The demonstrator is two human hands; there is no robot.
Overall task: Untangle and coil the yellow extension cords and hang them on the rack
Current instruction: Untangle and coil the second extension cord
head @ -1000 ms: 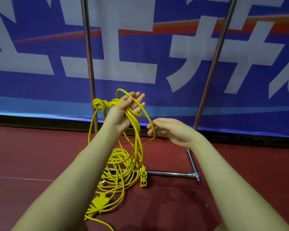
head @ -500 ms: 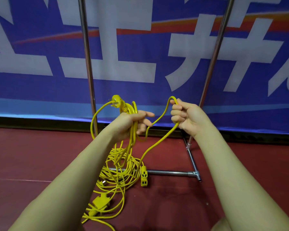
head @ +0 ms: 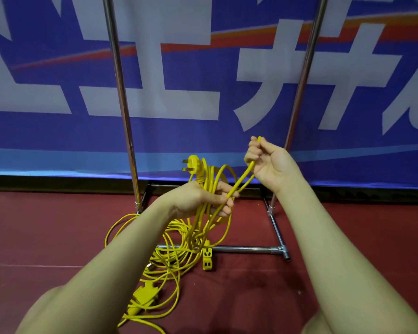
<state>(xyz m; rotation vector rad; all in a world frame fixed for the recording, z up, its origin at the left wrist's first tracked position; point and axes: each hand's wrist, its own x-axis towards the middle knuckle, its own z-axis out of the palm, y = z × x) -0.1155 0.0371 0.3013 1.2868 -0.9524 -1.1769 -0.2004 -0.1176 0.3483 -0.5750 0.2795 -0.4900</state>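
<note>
**A:** so what's the left grip [head: 203, 198] doing with the yellow cords [head: 179, 247]?

**B:** it's wrapped around a bunch of gathered loops, fingers curled round them. The three-pin plug [head: 194, 165] sticks up just above that grip, prongs pointing left.

**A:** and the right grip [head: 267, 162]?

**B:** up and to the right of the left one, palm facing the camera, fingers closed on a single strand. That strand runs down-left from it straight to the left grip's fingertips.

**A:** where's the rest of the cord?

**B:** hanging below the left grip into a messy pile on the red floor [head: 46, 237], draped over the rack's [head: 121, 97] bottom bar. There's a yellow socket end [head: 207, 259] right by that bar, below the left grip, and another yellow connector block [head: 144, 294] lower down near the left forearm.

**A:** rack?

**B:** chrome uprights, one behind each grip, blue banner [head: 203, 56] with white characters behind them. Nothing's hung on what shows of it.
</note>
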